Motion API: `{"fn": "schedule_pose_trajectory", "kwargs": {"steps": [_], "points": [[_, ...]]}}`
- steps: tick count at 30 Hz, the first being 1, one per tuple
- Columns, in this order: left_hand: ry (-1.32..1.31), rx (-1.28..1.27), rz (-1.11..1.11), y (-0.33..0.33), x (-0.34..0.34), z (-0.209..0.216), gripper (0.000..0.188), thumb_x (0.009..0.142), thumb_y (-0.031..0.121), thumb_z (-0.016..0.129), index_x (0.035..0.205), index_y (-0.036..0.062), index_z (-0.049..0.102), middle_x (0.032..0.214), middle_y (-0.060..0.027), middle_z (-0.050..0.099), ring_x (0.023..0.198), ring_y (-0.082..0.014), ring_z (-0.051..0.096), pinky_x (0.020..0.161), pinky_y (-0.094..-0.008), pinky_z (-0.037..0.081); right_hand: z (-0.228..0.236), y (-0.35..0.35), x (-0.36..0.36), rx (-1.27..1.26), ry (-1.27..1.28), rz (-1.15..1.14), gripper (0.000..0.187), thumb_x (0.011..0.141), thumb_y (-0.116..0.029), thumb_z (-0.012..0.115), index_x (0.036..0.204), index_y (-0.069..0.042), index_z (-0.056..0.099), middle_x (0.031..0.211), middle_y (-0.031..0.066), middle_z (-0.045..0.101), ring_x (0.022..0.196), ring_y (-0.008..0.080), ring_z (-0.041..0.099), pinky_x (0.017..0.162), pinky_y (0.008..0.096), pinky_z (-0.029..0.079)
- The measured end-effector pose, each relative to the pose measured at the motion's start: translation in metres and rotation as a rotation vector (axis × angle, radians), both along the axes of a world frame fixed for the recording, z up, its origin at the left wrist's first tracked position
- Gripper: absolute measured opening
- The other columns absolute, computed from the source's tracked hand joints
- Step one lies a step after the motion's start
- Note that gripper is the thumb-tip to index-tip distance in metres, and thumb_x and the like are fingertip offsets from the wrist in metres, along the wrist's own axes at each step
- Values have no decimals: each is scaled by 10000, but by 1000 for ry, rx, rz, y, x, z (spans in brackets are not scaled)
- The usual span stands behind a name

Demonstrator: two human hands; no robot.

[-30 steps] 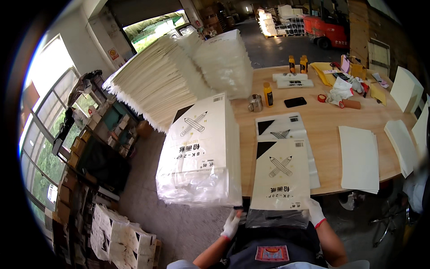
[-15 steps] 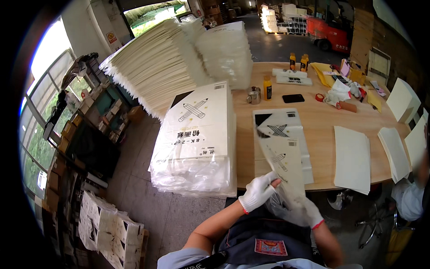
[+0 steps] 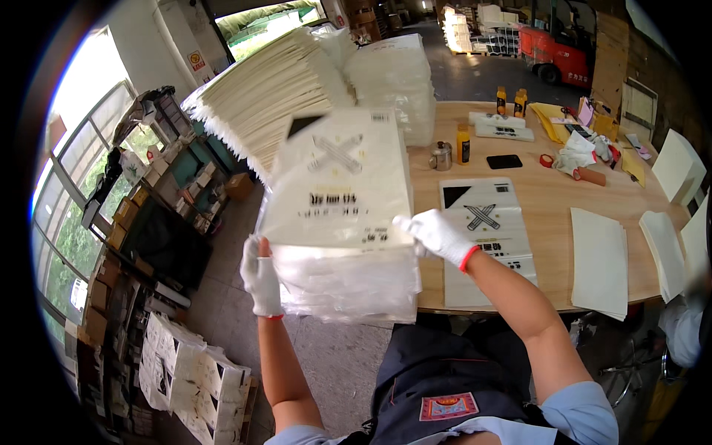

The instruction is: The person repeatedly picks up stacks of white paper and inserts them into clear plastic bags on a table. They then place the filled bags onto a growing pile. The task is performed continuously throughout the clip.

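Holding packet (image 3: 337, 196), left hand (image 3: 261, 280), right hand (image 3: 439, 236), stack (image 3: 345, 288) beneath

A pale packet (image 3: 345, 185) printed with crossed pencils, slightly blurred, lies over a stack of plastic-wrapped packets (image 3: 348, 285). The gloved left hand (image 3: 262, 278) is at its lower left corner, the gloved right hand (image 3: 439, 236) at its lower right; the firmness of either grasp cannot be told. On the wooden tabletop (image 3: 550, 222), right of the stack, rest a printed plastic sleeve (image 3: 483, 216) and white sheets (image 3: 598, 259); farther back, a metal mug (image 3: 440, 157) stands just beside an orange bottle (image 3: 463, 146), near a black phone (image 3: 504, 162).
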State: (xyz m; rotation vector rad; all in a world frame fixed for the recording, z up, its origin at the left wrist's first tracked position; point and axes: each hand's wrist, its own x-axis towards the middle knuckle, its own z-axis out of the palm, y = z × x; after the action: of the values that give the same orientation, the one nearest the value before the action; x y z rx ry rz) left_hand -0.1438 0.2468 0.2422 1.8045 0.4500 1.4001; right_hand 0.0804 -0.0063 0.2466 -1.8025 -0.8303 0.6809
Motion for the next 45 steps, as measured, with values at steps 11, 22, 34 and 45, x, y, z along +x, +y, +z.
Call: {"fn": "schedule_pose_trajectory", "kwargs": {"steps": [11, 22, 34, 45], "points": [[124, -501, 680, -52, -20, -267, 505, 980, 441, 399, 1169, -21, 475, 1134, -174, 551, 993, -233, 563, 896, -351, 450, -42, -47, -62, -407, -331, 210, 649, 767, -689, 575, 848, -53, 674, 818, 115, 683, 759, 233, 654, 679, 364, 503], [539, 193, -708, -261, 136, -212, 239, 855, 216, 605, 1069, 111, 605, 956, -117, 636, 912, -307, 610, 788, -400, 487, -179, -193, -100, -294, 372, 6, 307, 920, -295, 565, 973, 0, 635, 810, 99, 684, 692, 146, 642, 640, 266, 524], [1008, 545, -678, -273, 213, -222, 77, 740, 259, 629, 768, 193, 656, 959, -67, 598, 940, -290, 555, 792, -405, 460, -210, -231, -103, -270, 431, -160, 291, 931, -283, 567, 953, 0, 630, 798, 61, 677, 683, 102, 621, 643, 236, 511], [789, 319, -687, -255, 227, -235, 162, 813, 242, 571, 786, 112, 663, 880, -109, 628, 923, -320, 554, 805, -422, 444, -218, -220, -71, -44, 591, -287, 316, 930, -311, 552, 947, -2, 617, 799, 96, 674, 658, 145, 623, 613, 267, 509]]}}
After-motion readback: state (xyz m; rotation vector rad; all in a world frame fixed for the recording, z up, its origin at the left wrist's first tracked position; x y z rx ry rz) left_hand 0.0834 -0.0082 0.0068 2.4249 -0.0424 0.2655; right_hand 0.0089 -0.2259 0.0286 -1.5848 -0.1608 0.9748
